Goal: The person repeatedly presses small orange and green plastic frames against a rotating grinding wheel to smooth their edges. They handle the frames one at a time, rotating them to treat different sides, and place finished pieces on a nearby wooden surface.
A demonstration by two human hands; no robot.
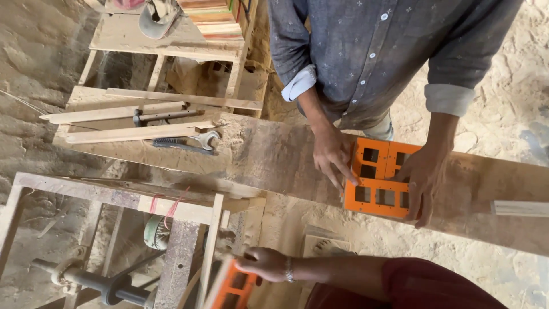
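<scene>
My right hand (264, 264), with a metal band on the wrist and a maroon sleeve behind it, reaches in from the lower right and grips the edge of an orange plastic frame (231, 288) with square openings at the bottom edge. My left hand is out of view. Across from me a person in a grey shirt presses both hands (333, 153) (422, 180) onto another orange frame (378, 197), which lies flat on a long, dusty wooden plank (269, 154).
A wrench (205, 140) and wooden strips (128, 134) lie on the plank's left part. A wooden frame stand (114, 197) with a metal shaft (94, 283) stands lower left. A wooden bench (171, 43) is behind. Sawdust covers the floor (34, 63).
</scene>
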